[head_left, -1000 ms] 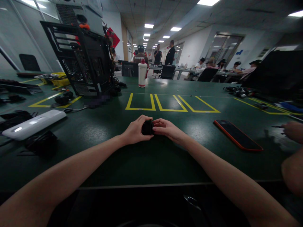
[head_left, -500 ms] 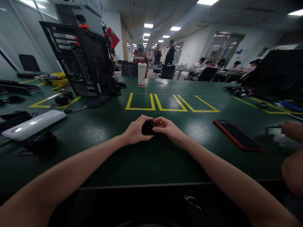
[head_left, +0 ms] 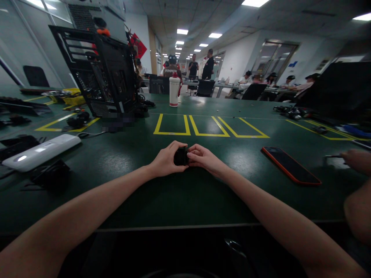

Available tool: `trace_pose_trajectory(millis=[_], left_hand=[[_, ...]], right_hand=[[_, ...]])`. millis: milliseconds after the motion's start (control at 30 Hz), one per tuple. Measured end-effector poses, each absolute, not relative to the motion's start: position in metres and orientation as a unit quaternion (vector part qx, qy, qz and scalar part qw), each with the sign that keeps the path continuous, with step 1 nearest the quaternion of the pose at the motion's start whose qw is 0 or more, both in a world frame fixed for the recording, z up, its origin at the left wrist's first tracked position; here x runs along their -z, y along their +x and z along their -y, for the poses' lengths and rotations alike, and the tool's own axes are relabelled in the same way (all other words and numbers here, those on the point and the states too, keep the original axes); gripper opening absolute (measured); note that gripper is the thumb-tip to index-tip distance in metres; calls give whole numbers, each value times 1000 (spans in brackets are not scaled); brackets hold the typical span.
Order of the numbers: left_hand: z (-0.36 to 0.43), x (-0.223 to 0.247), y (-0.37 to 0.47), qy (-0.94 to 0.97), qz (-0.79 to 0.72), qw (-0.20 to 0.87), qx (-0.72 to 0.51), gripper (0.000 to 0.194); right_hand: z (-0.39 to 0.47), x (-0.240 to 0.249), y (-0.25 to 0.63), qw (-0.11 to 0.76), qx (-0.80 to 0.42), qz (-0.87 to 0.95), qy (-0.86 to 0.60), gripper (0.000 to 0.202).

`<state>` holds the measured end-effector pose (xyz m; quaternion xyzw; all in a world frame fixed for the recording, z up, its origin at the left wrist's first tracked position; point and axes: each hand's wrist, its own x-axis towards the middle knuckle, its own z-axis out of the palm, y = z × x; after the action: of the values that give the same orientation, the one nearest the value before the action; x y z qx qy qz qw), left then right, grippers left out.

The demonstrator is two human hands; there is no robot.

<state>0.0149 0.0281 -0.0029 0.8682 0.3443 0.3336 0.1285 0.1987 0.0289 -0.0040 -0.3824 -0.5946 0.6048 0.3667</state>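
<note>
In the head view, your left hand (head_left: 166,160) is grasping a small black object (head_left: 180,156) over the green table (head_left: 179,204), apparently steadying it. Your right hand (head_left: 204,159) is touching its right edge, likely for finer control; whether it is pinching, I cannot tell.

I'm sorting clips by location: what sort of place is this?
Probably a shared electronics workroom or office: a black computer case stands on the green table, yellow tape outlines mark the tabletop, and people sit or stand farther back.
</note>
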Motion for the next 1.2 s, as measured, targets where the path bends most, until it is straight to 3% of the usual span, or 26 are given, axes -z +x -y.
trace_pose_trajectory(millis=[267, 633, 800, 933, 1200], left_hand=[[-28, 2, 14, 866, -346, 132, -336, 56], [-27, 2, 14, 869, -341, 130, -334, 57], [-26, 2, 14, 868, -346, 123, -334, 56], [-26, 1, 13, 868, -349, 124, -331, 57], [-27, 1, 15, 867, -344, 125, -337, 57]], right_hand=[[-30, 3, 203, 380, -588, 615, -363, 31], [-32, 6, 199, 369, -619, 569, -397, 19], [-33, 7, 204, 398, -555, 640, -353, 28], [-32, 4, 203, 385, -574, 618, -375, 33], [-29, 0, 197, 358, -605, 567, -429, 16]])
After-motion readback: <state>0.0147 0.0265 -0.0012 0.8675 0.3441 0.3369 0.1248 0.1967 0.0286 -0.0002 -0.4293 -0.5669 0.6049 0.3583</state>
